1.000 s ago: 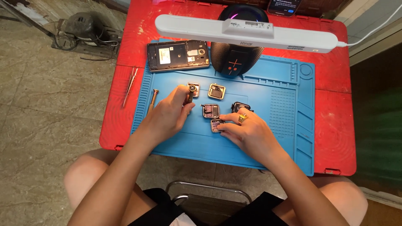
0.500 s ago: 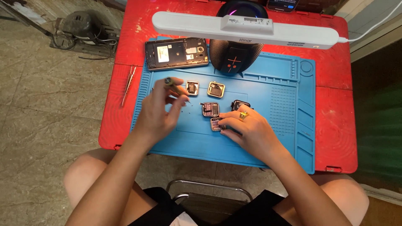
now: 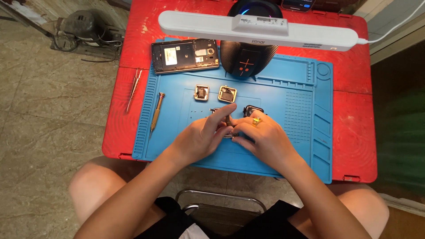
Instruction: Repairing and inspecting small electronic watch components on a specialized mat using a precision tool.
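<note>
Where two hands (image 3: pixel 234 137) meet, two square parts (image 3: pixel 214 93).

A bright blue rubber work mat (image 3: pixel 283 146) with a grid of raised dots covers a red painted surface (image 3: pixel 354 115). Two small gold-rimmed square parts (image 3: pixel 202 92) lie on the mat. A gold ring (image 3: pixel 256 121) marks one finger. A white bar lamp (image 3: pixel 261 26) crosses a black speaker (image 3: pixel 245 62).

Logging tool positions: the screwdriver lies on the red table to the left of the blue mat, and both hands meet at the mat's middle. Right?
Not quite. The head view shows the screwdriver lying on the blue mat, near its left edge. Both hands, left and right, do meet at the mat's middle.
</note>
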